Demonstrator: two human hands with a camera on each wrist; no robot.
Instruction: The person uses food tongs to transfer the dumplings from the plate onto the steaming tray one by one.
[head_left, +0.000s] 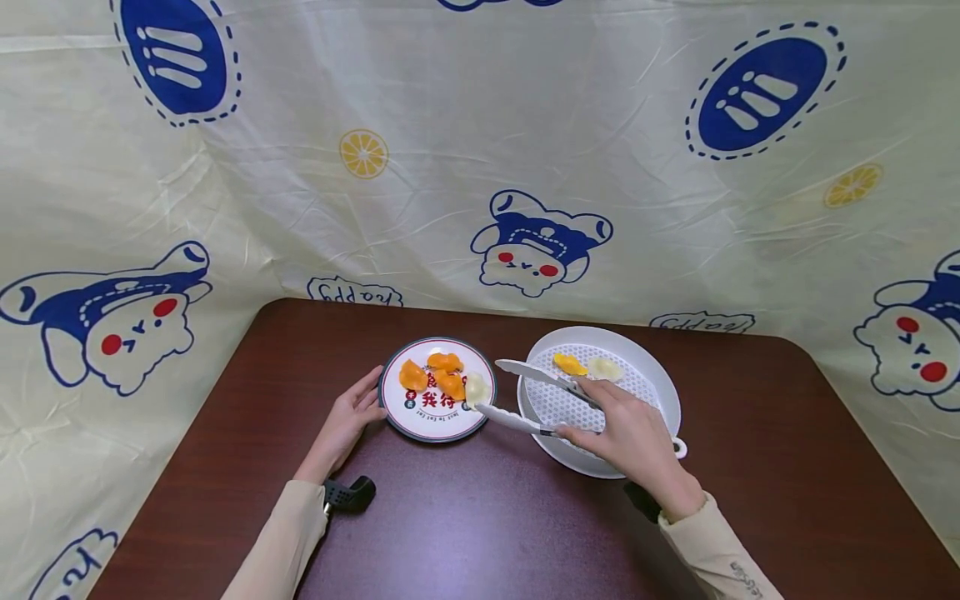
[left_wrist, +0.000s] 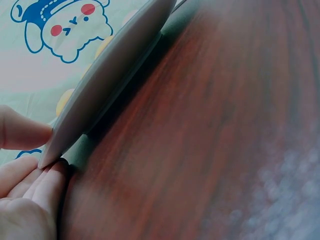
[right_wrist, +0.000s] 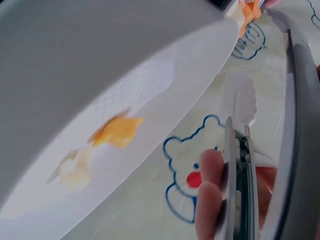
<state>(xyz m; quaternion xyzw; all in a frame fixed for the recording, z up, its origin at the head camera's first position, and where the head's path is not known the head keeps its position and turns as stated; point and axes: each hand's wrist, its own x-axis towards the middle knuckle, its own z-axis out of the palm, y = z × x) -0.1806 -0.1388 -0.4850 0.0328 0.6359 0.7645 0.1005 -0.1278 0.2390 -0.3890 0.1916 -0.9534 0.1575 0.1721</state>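
My left hand (head_left: 347, 427) pinches the near-left rim of a round white plate (head_left: 407, 418) with a dark edge and red lettering. In the left wrist view the thumb lies over the plate's rim (left_wrist: 100, 85) and the fingers are under it. Three orange pieces (head_left: 450, 385) and a pale piece (head_left: 476, 388) lie on the plate. My right hand (head_left: 633, 429) holds metal tongs (head_left: 536, 372) with white tips, arms spread apart, nothing between them. The lower tip is right by the pale piece. Under the tongs stands a round white pan (head_left: 663, 396) with a dotted bottom.
Inside the pan, toward its far side, are a yellow piece (head_left: 570, 364) and a pale piece (head_left: 605, 369). The pan's small loop handle (head_left: 680, 448) points right. Behind the dark wooden table (head_left: 450, 533) hangs a printed cloth (head_left: 420, 225).
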